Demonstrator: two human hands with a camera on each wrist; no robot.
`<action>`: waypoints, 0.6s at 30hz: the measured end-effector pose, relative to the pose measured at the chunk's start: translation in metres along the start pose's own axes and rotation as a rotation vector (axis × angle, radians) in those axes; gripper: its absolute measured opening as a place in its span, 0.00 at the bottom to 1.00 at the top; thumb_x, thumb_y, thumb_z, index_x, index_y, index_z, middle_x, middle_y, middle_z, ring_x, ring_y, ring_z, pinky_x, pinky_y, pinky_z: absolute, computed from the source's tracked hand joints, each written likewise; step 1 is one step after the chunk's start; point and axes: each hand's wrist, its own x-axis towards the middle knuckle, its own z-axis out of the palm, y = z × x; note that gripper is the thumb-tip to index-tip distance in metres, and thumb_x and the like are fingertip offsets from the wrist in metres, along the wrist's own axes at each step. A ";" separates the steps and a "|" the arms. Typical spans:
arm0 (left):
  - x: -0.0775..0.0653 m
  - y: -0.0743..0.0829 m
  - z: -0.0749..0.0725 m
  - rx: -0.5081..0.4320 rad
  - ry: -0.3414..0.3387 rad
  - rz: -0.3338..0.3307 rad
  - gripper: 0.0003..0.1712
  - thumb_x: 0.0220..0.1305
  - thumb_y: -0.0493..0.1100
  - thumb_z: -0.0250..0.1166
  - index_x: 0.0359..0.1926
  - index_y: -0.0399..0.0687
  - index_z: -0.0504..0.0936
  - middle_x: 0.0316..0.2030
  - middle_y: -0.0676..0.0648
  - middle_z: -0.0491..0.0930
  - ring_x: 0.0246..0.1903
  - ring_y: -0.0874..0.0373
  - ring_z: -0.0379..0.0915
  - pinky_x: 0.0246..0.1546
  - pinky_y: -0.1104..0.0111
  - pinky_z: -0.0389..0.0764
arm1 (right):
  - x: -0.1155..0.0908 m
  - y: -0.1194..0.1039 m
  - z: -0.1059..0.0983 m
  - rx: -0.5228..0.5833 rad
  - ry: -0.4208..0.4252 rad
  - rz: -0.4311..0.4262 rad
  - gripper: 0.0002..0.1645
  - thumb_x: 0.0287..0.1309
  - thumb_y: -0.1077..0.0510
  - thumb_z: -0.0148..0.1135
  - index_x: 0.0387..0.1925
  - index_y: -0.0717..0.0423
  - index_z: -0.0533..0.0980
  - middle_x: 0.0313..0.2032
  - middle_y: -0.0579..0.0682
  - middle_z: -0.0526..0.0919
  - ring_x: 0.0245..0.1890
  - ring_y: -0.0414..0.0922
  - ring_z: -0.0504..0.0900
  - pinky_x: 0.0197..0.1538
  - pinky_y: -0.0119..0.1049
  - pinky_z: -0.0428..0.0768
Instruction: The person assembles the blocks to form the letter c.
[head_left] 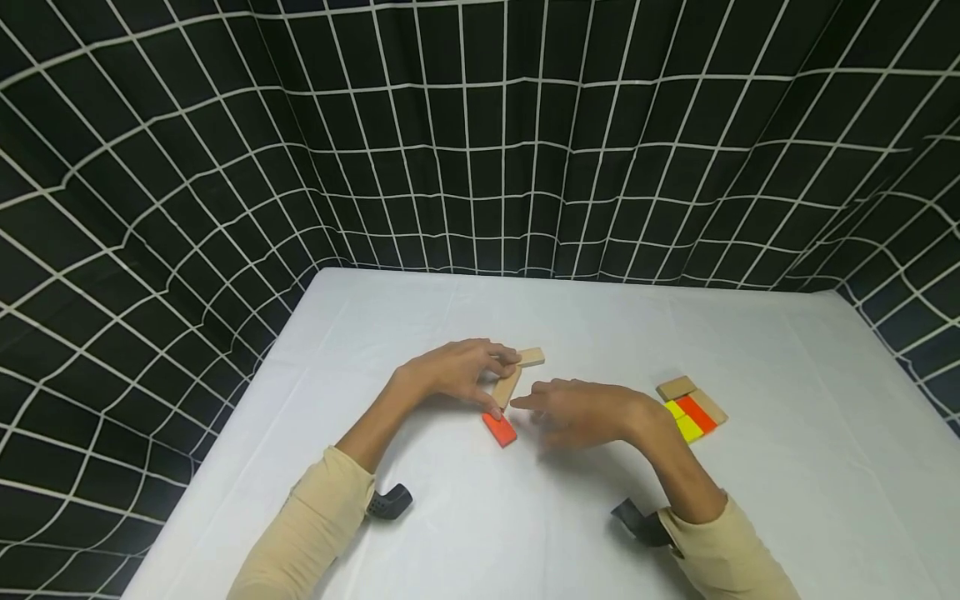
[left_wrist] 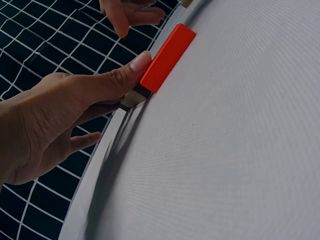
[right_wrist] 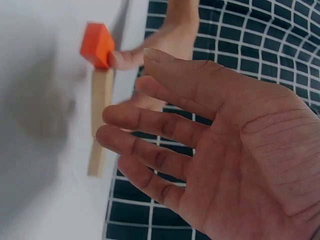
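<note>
My left hand (head_left: 461,371) spans a plain wooden block (head_left: 506,388), its thumb at the near end and fingers at the far end. The thumb tip also touches an orange-red block (head_left: 500,429), which continues the row toward me. Beyond the fingers, another pale wooden block (head_left: 532,357) lies at an angle to the first. In the left wrist view the orange-red block (left_wrist: 168,58) lies flat on the cloth. Just right of the row hovers my right hand (head_left: 581,412), slightly blurred. Its fingers (right_wrist: 150,120) are spread and gently bent, holding nothing.
To the right lies a compact group of blocks: a red one (head_left: 697,414), yellow ones (head_left: 688,427) and wooden ones (head_left: 677,387). My right forearm passes close to it. A white-covered table (head_left: 420,308) carries everything, and black cloth with a white grid (head_left: 480,133) surrounds it.
</note>
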 end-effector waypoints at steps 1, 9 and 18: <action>0.000 0.000 0.000 0.001 0.000 -0.003 0.44 0.53 0.66 0.78 0.65 0.48 0.83 0.73 0.52 0.74 0.75 0.52 0.68 0.77 0.59 0.69 | -0.003 0.002 -0.002 0.015 0.008 0.007 0.36 0.66 0.53 0.70 0.74 0.51 0.72 0.56 0.51 0.83 0.59 0.50 0.82 0.64 0.52 0.82; -0.001 0.001 0.001 -0.010 -0.001 -0.030 0.43 0.53 0.66 0.78 0.65 0.48 0.83 0.74 0.54 0.73 0.75 0.53 0.68 0.77 0.58 0.70 | -0.024 0.018 -0.016 0.052 0.082 0.069 0.29 0.70 0.57 0.63 0.71 0.55 0.74 0.59 0.54 0.83 0.60 0.53 0.83 0.62 0.53 0.83; -0.001 0.002 0.001 -0.020 0.006 -0.029 0.43 0.53 0.66 0.78 0.65 0.47 0.83 0.74 0.52 0.74 0.74 0.52 0.68 0.77 0.58 0.70 | -0.045 0.031 -0.026 0.096 0.150 0.124 0.29 0.69 0.55 0.67 0.69 0.54 0.75 0.68 0.58 0.79 0.67 0.58 0.79 0.70 0.60 0.78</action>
